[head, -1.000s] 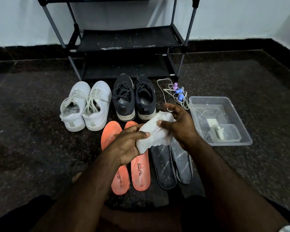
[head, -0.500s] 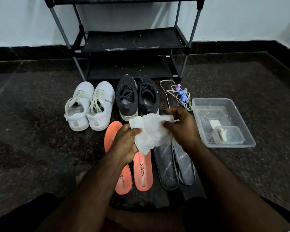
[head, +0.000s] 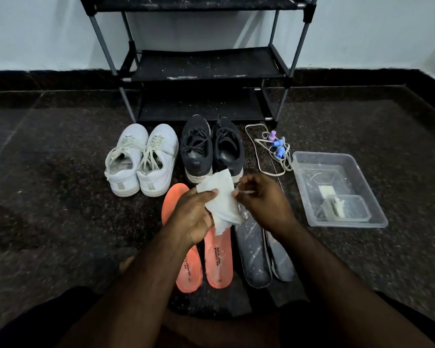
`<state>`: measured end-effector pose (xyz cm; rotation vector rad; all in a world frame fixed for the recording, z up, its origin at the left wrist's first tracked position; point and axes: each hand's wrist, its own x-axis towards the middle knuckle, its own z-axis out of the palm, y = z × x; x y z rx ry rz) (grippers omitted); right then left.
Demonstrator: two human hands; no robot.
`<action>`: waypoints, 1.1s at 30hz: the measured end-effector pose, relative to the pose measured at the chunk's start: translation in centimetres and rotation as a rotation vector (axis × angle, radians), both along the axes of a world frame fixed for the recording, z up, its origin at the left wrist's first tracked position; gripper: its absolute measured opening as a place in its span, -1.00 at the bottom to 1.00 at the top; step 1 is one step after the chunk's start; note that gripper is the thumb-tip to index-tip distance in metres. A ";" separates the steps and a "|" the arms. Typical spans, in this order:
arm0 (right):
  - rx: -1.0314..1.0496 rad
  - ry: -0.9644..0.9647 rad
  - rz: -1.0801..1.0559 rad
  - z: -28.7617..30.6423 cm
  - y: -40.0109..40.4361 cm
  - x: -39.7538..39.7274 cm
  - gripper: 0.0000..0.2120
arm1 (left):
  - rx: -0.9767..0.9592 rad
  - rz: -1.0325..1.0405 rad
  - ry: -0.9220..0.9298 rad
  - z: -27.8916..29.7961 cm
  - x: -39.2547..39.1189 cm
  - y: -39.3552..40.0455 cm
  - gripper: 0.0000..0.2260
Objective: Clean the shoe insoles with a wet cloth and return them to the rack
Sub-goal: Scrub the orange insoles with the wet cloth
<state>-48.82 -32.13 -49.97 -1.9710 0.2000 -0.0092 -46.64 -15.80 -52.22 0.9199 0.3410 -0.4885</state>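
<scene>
A white cloth [head: 221, 197] is spread between both hands above the insoles. My left hand [head: 194, 214] grips its left side with thumb on top. My right hand [head: 261, 197] pinches its right edge. Two orange insoles [head: 217, 262] lie side by side on the floor below the hands. Two dark grey insoles [head: 254, 257] lie to their right, their toe ends hidden by my right hand. The black shoe rack [head: 206, 64] stands against the wall at the back.
White sneakers [head: 141, 159] and black sneakers [head: 211, 146] stand in front of the rack. A clear plastic tub [head: 337, 189] with a smaller container inside sits at the right. Laces with blue and purple clips [head: 274, 149] lie beside it. My legs fill the bottom.
The bunched cloth has been opened out flatter between the hands. My right hand shifted from wrapping the cloth to pinching its right edge.
</scene>
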 end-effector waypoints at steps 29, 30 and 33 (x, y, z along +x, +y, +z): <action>0.512 0.191 -0.123 -2.2 -0.5 1.0 -0.82 | 1.323 -0.182 0.048 -6.7 2.0 7.4 -0.49; 0.498 0.205 -0.105 -2.3 -0.3 0.9 -0.85 | 1.400 -0.219 0.051 -6.8 1.5 7.4 -0.45; 0.469 0.253 -0.062 -2.6 -0.1 0.7 -0.90 | 1.505 -0.294 0.093 -7.4 0.3 6.7 -0.34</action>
